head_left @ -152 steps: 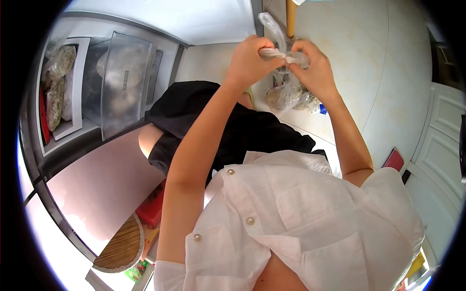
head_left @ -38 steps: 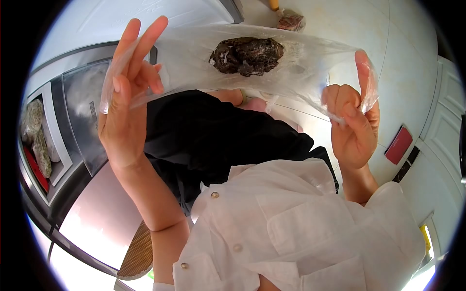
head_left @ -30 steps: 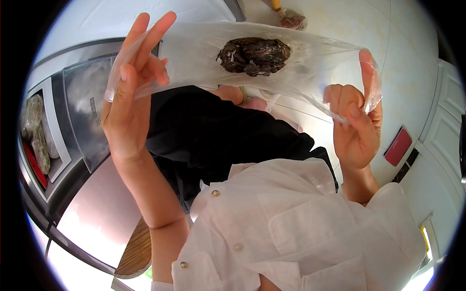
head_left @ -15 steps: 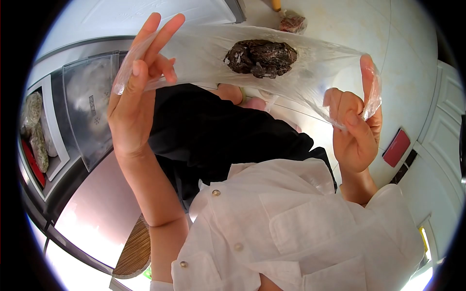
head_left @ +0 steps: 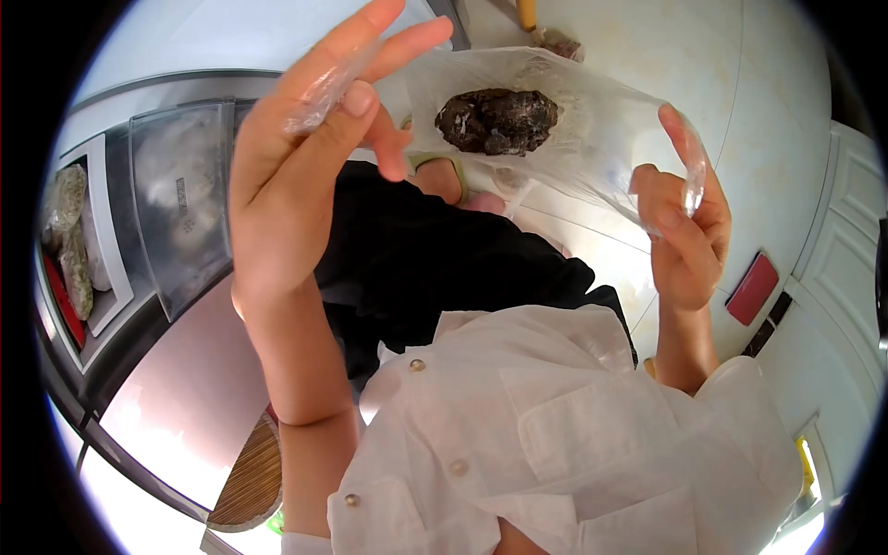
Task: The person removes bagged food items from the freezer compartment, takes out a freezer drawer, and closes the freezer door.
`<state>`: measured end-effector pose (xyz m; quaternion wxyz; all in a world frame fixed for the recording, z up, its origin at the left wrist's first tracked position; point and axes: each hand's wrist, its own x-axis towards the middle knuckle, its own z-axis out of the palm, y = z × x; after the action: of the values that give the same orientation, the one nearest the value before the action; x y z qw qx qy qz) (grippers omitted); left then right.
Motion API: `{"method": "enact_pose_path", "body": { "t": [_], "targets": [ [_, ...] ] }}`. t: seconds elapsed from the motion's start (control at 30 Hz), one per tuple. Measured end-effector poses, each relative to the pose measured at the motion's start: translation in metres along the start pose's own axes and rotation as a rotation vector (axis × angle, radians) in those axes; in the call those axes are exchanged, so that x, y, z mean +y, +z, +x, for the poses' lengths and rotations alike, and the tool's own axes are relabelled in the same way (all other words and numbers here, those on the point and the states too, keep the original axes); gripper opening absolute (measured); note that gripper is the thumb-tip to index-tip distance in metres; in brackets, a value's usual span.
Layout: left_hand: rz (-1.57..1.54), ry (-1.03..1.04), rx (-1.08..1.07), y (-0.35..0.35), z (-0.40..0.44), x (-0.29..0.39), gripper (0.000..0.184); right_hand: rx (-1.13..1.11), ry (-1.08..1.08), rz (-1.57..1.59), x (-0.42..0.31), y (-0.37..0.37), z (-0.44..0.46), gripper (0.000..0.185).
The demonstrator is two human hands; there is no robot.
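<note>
A clear plastic bag (head_left: 606,134) is stretched between my two hands, with a dark, wrinkled brown-black lump (head_left: 497,121) inside it; I cannot tell what the lump is. My left hand (head_left: 296,185) holds the bag's left end, the film pulled across its thumb and fingers while the other fingers spread apart. At the other end, my right hand (head_left: 689,236) grips the film, its index finger raised inside the plastic and the remaining fingers curled in.
To the left stands an open freezer drawer (head_left: 120,305) with bagged food (head_left: 72,240), beside a frosted clear panel (head_left: 180,203). A wrapped package (head_left: 560,43) lies on the tiled floor (head_left: 777,74). A red flat object (head_left: 752,289) is at the right, near white cabinet doors (head_left: 856,213).
My left hand has moved up, to the right and closer to the camera. The bag is less tautly stretched, and the lump has shifted slightly down. My right hand has barely moved.
</note>
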<state>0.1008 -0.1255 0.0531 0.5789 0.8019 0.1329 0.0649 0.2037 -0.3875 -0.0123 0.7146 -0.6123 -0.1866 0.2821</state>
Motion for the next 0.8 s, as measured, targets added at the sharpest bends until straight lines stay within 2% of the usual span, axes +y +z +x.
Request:
{"method": "enact_pose_path", "body": {
  "t": [0.03,0.1,0.17,0.27,0.33,0.4,0.47,0.5,0.57,0.67,0.7,0.8],
  "targets": [
    [0.106,0.039,-0.049,-0.004,0.002,0.010,0.057,-0.023,-0.002,-0.017,-0.003,-0.007,-0.001,0.066],
    [-0.005,-0.104,-0.002,0.000,0.000,0.037,0.048,-0.085,-0.033,-0.044,-0.007,-0.020,-0.002,0.061],
    [-0.077,-0.175,-0.038,0.003,-0.001,0.061,0.046,-0.138,-0.026,0.187,0.005,-0.038,-0.006,0.057],
    [-0.100,-0.176,-0.151,0.008,0.001,0.086,0.051,-0.098,0.122,0.296,0.024,-0.071,0.003,0.054],
    [-0.046,-0.154,-0.125,0.014,0.002,0.097,0.051,0.054,0.145,0.161,0.067,-0.087,0.028,0.050],
    [0.048,-0.097,-0.068,0.018,0.002,0.102,0.050,-0.006,0.283,-0.239,0.066,-0.061,0.051,0.048],
    [-0.076,-0.142,0.006,0.023,0.005,0.108,0.050,-0.282,0.244,-0.200,0.105,-0.044,0.067,0.067],
    [-0.258,-0.220,0.045,0.024,0.011,0.114,0.050,-0.355,0.274,-0.227,0.109,-0.031,0.068,0.069],
    [-0.368,-0.246,0.047,0.023,0.015,0.114,0.050,-0.512,0.332,-0.288,0.113,-0.002,0.071,0.073],
    [-0.368,-0.205,0.007,0.019,0.013,0.103,0.051,-0.353,0.251,-0.303,0.129,0.029,0.068,0.075],
    [-0.362,-0.193,-0.005,0.017,0.011,0.098,0.052,-0.279,0.287,-0.167,0.132,0.034,0.064,0.068],
    [-0.346,-0.163,-0.032,0.014,0.005,0.089,0.053,-0.236,0.420,0.310,0.153,0.033,0.061,0.060]
  ]
}}
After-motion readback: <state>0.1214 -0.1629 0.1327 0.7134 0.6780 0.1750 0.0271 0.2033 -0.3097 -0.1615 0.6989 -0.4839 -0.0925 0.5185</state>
